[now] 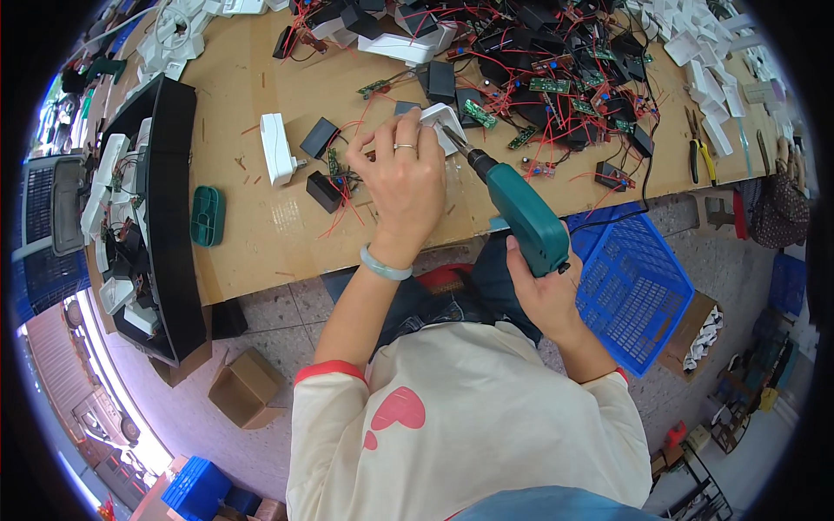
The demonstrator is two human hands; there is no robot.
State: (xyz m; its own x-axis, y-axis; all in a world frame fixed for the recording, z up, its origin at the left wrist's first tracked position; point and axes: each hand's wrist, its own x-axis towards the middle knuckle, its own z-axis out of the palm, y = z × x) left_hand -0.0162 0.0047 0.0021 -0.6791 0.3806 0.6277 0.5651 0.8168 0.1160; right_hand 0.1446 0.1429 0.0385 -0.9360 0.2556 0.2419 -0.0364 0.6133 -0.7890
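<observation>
White plastic housing (440, 122) under a teal electric screwdriver (521, 217).
Left hand (401, 178) pins it on the cluttered brown workbench (252, 234); right hand (549, 291) grips the tool above a speckled floor (287, 308).

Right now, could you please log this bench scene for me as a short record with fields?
left hand: the left hand presses a white plastic housing against the table
right hand: the right hand grips a teal electric screwdriver, its bit at the housing
beside the left hand: white casing, black boxes with red wires
far side: pile of green circuit boards
floor: blue basket
</observation>
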